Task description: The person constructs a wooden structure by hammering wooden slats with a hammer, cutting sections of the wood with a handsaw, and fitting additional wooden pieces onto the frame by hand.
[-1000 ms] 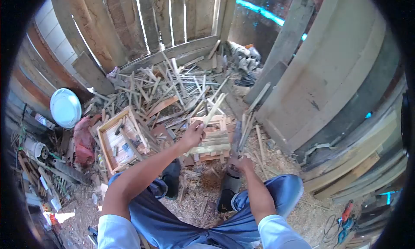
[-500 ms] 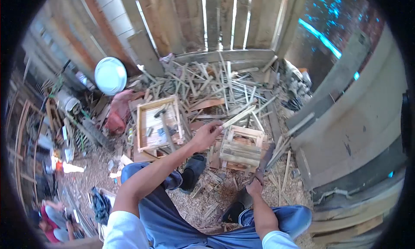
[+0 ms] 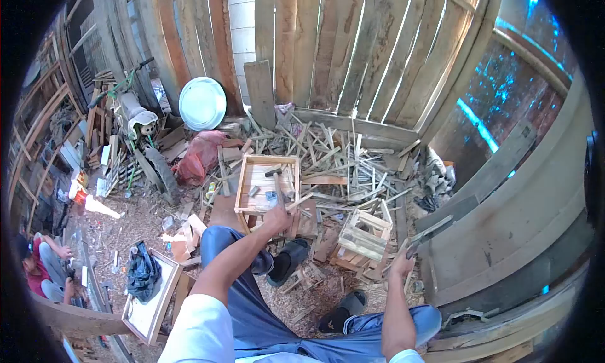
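My left hand [image 3: 277,219] is closed around the lower handle of a hammer [image 3: 279,188], whose head rests inside a shallow wooden tray [image 3: 239,193]. Grey and blue small items lie beside the hammer. At the right, my right hand [image 3: 401,263] is closed on the grip of a dark-bladed tool, apparently a machete [image 3: 413,248]; its blade is mostly hidden by the viewing angle. Between my hands, a small slatted wooden crate [image 3: 362,242] sits on the ground just beyond my feet.
Wood strips [image 3: 337,158] heap against the plank wall [image 3: 328,60]. A pale round basin [image 3: 202,103] and red bag [image 3: 200,155] stand left. A dark plastic bag [image 3: 144,275] lies on a framed board [image 3: 165,300]. Another person [image 3: 47,265] sits far left.
My left hand has moved left from the crate to the hammer, and the wood strip it held no longer shows in it. My right hand has shifted right with the machete. The view has turned left.
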`<state>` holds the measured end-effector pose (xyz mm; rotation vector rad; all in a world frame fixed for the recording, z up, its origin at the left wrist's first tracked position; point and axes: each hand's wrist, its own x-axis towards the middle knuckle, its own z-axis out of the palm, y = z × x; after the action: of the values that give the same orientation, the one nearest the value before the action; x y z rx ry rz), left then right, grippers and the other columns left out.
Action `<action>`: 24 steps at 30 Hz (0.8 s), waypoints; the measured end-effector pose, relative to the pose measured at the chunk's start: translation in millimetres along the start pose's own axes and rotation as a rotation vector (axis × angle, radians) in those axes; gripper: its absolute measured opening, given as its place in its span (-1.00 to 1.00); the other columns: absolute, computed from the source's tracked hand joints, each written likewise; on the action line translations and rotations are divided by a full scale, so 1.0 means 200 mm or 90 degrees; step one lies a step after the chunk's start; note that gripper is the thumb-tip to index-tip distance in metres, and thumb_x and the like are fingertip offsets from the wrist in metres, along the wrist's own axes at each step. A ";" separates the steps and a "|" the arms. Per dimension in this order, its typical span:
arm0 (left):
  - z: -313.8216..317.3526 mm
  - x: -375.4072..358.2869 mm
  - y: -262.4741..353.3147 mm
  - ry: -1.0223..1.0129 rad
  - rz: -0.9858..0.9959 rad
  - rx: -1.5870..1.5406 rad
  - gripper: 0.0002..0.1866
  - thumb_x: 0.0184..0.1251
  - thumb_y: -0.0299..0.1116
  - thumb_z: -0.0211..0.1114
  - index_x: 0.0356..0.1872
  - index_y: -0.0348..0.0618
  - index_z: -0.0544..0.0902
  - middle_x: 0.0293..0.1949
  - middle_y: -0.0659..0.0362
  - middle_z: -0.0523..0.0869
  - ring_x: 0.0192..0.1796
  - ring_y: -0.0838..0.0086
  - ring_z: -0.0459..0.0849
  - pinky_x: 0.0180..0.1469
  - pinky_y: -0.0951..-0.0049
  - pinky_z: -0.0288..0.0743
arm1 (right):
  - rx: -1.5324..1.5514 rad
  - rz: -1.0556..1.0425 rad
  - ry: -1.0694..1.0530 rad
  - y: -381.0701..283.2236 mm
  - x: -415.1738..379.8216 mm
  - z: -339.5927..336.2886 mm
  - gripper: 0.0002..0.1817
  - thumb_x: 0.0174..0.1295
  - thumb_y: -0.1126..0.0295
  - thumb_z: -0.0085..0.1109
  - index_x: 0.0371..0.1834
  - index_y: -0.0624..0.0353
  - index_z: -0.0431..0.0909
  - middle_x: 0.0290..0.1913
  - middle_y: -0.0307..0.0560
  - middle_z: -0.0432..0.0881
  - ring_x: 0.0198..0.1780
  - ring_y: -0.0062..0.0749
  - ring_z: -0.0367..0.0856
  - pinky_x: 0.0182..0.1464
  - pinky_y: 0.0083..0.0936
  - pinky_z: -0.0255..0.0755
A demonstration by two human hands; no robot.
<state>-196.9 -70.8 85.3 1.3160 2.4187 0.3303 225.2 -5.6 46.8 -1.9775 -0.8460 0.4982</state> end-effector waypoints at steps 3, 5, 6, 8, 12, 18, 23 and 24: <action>-0.15 0.01 0.04 -0.006 0.041 -0.029 -0.49 0.13 -0.06 0.32 -0.18 -0.41 0.69 -0.19 -0.22 0.74 -0.14 -0.03 0.75 -0.05 0.11 0.64 | 0.085 -0.133 -0.091 -0.31 0.00 -0.16 -0.50 0.23 0.06 0.25 -0.27 0.43 0.66 -0.44 0.14 0.70 -0.34 0.02 0.67 -0.21 -0.10 0.43; -0.31 0.08 0.05 -0.033 0.043 -0.048 -0.51 0.05 -0.06 0.36 -0.24 -0.38 0.71 -0.22 -0.16 0.76 -0.14 0.05 0.77 -0.07 0.11 0.65 | 0.173 -0.236 -0.089 -0.35 0.11 -0.12 -0.57 0.26 0.12 0.24 -0.41 0.39 0.60 -0.59 -0.06 0.59 -0.52 -0.24 0.55 -0.38 -0.22 0.37; -0.43 0.12 0.06 -0.094 0.019 -0.042 -0.50 0.00 -0.06 0.40 -0.22 -0.37 0.71 -0.20 -0.14 0.77 -0.10 0.10 0.78 -0.07 0.11 0.65 | 0.171 -0.237 -0.090 -0.44 0.07 -0.15 -0.57 0.26 0.12 0.24 -0.41 0.39 0.60 -0.59 -0.06 0.59 -0.52 -0.24 0.55 -0.38 -0.22 0.37; -0.56 0.19 -0.06 -0.034 0.171 0.122 -0.52 -0.02 -0.07 0.41 -0.20 -0.29 0.72 -0.24 -0.10 0.77 -0.14 0.12 0.78 -0.09 0.14 0.66 | 0.126 -0.273 -0.195 -0.73 -0.06 -0.27 -0.65 0.29 0.19 0.23 -0.46 0.30 0.58 -0.67 -0.26 0.45 -0.62 -0.49 0.39 -0.53 -0.38 0.24; -0.72 0.28 -0.32 0.029 0.219 0.237 -0.61 -0.03 -0.15 0.44 -0.21 -0.20 0.71 -0.27 -0.08 0.77 -0.17 0.10 0.77 -0.14 0.13 0.65 | 0.284 -0.230 -0.298 -0.99 -0.37 -0.17 -0.81 0.34 0.28 0.16 -0.37 0.14 0.56 -0.63 -0.39 0.34 -0.63 -0.70 0.27 -0.59 -0.57 0.14; -0.54 0.39 -0.59 0.109 0.230 0.225 -0.68 0.08 -0.24 0.39 -0.14 -0.09 0.65 -0.29 0.01 0.77 -0.17 0.08 0.77 -0.17 0.11 0.64 | 0.341 -0.184 -0.465 -1.07 -0.71 0.18 -0.71 0.30 0.26 0.24 -0.53 0.16 0.53 -0.68 -0.37 0.40 -0.68 -0.66 0.33 -0.63 -0.58 0.15; -0.39 0.40 -0.82 0.170 0.195 0.141 -0.70 0.18 -0.23 0.34 -0.09 -0.09 0.66 -0.25 -0.07 0.75 -0.15 0.02 0.75 -0.11 0.08 0.62 | 0.413 -0.159 -0.560 -1.05 -0.89 0.35 -0.69 0.31 0.25 0.26 -0.52 0.17 0.50 -0.68 -0.36 0.40 -0.70 -0.67 0.30 -0.65 -0.60 0.13; -0.43 0.36 -0.80 0.231 0.229 0.109 -0.71 0.23 -0.22 0.32 -0.08 -0.09 0.67 -0.24 -0.10 0.74 -0.15 0.00 0.75 -0.08 0.07 0.61 | 0.409 -0.134 -0.565 -1.08 -0.91 0.33 -0.71 0.30 0.25 0.27 -0.51 0.17 0.51 -0.67 -0.38 0.39 -0.69 -0.70 0.30 -0.64 -0.61 0.13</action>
<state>-390.5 -99.4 88.1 1.9195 2.5302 0.5040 -20.1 -20.7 200.7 -1.0210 -1.2049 1.3700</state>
